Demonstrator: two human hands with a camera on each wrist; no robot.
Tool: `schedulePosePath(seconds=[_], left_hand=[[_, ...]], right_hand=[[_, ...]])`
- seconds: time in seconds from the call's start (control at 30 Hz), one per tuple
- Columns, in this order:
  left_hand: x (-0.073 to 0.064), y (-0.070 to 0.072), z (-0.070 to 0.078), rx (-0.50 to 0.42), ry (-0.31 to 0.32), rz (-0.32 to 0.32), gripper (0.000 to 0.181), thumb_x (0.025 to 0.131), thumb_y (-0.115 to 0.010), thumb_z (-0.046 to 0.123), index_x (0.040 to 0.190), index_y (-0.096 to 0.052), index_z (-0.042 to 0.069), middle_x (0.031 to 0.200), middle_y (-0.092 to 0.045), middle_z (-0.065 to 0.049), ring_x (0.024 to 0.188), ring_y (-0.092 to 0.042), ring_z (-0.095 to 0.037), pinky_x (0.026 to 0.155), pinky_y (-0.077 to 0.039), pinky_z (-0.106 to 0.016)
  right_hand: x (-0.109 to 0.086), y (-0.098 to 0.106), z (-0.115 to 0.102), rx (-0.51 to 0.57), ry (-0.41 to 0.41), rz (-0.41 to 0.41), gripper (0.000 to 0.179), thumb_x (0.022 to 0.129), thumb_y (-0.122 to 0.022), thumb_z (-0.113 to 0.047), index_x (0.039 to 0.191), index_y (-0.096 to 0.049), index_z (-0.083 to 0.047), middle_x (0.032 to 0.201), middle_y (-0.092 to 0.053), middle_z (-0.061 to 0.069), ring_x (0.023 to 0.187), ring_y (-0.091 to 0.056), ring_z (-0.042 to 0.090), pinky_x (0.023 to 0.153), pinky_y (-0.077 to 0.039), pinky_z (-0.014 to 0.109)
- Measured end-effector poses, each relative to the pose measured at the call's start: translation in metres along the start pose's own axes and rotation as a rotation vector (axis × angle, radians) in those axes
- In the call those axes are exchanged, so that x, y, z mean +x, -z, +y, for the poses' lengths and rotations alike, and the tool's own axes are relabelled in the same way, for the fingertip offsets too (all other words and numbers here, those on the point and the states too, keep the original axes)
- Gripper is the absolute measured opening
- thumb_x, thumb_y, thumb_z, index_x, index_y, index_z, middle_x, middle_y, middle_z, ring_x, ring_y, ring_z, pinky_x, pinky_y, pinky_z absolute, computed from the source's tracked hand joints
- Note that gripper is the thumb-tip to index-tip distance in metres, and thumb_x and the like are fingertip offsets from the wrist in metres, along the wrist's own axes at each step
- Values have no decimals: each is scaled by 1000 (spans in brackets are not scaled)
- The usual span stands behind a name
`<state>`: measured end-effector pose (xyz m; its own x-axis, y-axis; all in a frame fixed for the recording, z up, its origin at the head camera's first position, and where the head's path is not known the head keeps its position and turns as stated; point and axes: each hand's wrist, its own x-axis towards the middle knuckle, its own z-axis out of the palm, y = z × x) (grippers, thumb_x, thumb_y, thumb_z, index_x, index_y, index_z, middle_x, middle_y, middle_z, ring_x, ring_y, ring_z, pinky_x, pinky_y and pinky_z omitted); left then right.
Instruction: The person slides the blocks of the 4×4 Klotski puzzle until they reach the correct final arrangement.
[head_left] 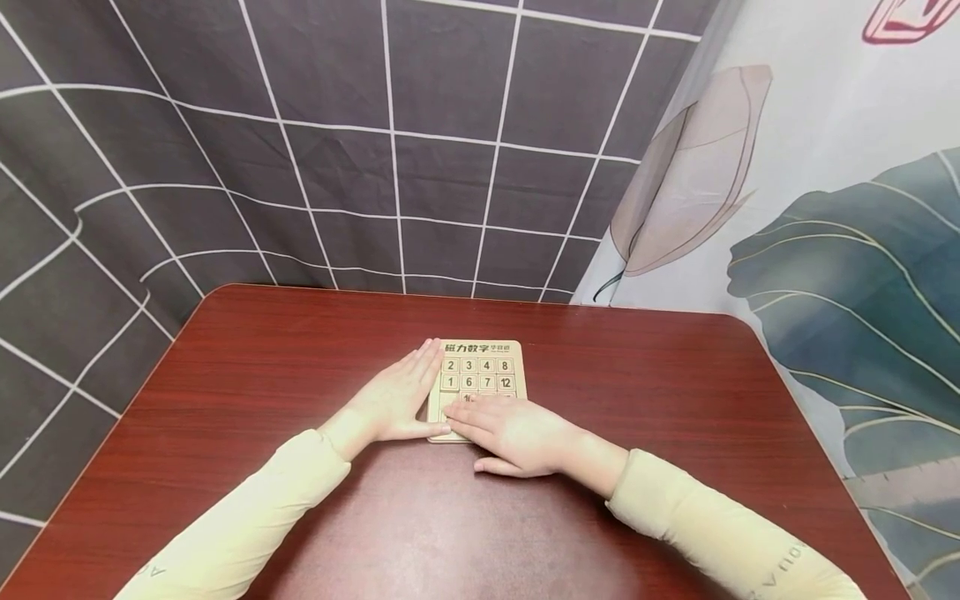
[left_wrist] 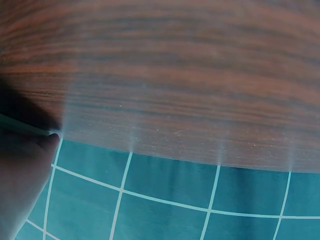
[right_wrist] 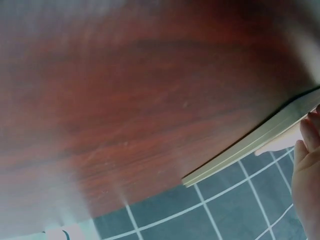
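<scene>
A cream number sliding puzzle (head_left: 480, 349) lies flat on the red-brown table, with dark printed characters along its top. Its upper rows read 2, 3, 4, 8 and 1, 6, 7, 12. My left hand (head_left: 393, 398) lies along the puzzle's left edge, fingers straight and thumb stretched toward the lower left corner. Over the lower rows rests my right hand (head_left: 525, 435), its extended fingers pointing left and covering most of those tiles. The right wrist view catches the puzzle's side edge (right_wrist: 235, 154) beside the right hand (right_wrist: 308, 175). Part of the left hand (left_wrist: 22, 170) shows in the left wrist view.
The wood-grain table (head_left: 300, 333) has rounded far corners. Behind it hangs a dark grey curtain (head_left: 442, 175) with a white grid. A pale curtain with leaf prints (head_left: 847, 275) hangs along the right side.
</scene>
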<state>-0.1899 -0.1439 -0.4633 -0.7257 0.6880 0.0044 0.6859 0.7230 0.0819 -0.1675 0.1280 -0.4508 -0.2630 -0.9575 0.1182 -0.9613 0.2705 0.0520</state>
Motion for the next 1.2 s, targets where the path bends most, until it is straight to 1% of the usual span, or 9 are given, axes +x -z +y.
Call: schedulePosePath(seconds=[0.13, 0.33, 0.5, 0.67, 0.83, 1.07, 1.2], left_hand=[[0, -1, -1, 1, -1, -3, 116, 93, -61, 71, 162, -25, -14, 172, -22, -32, 163, -24, -42, 134, -30, -47], [0, 0, 1, 2, 0, -12, 116, 93, -62, 71, 161, -26, -15, 173, -21, -32, 163, -24, -42, 134, -29, -47], [1, -1, 2, -8, 2, -21, 115, 94, -61, 71, 162, -25, -14, 173, -21, -31, 163, -23, -42, 134, -28, -47], [1, -1, 3, -15, 8, -31, 115, 94, -61, 71, 162, -24, -14, 174, -19, -31, 164, -22, -41, 135, -28, -47], [2, 0, 2, -3, 10, -40, 118, 93, -61, 73, 162, -24, -14, 173, -20, -32, 164, -22, -42, 134, -28, -46], [1, 3, 2, 12, 8, -42, 122, 90, -63, 76, 162, -24, -15, 173, -21, -32, 163, -24, -42, 134, -28, -46], [1, 3, 1, 16, 8, -40, 122, 90, -63, 76, 161, -25, -15, 172, -20, -33, 163, -24, -43, 134, -28, -46]], right_hand=[[0, 1, 0, -7, 0, -8, 65, 106, -60, -44, 156, -52, -4, 159, -57, 10, 148, -55, 24, 124, -45, 41], [3, -1, 9, -13, -32, -8, 63, 106, -62, -43, 155, -53, -5, 160, -56, 9, 149, -54, 22, 125, -44, 38], [7, -2, 15, -5, -59, -29, 62, 107, -59, -42, 157, -52, -6, 162, -54, 8, 150, -53, 23, 126, -44, 41], [6, -2, 16, 9, -67, -46, 63, 108, -57, -43, 158, -50, -5, 164, -52, 9, 152, -51, 24, 127, -42, 43], [-2, 2, 12, 27, -63, -11, 64, 106, -61, -41, 157, -50, -5, 163, -52, 10, 151, -51, 24, 126, -44, 42], [-22, 2, 5, -14, -21, 36, 64, 104, -65, -42, 154, -54, -4, 158, -57, 11, 148, -55, 26, 124, -46, 42], [-26, 2, 3, -23, -10, 55, 65, 102, -67, -42, 153, -54, -3, 157, -59, 11, 146, -57, 26, 122, -48, 42]])
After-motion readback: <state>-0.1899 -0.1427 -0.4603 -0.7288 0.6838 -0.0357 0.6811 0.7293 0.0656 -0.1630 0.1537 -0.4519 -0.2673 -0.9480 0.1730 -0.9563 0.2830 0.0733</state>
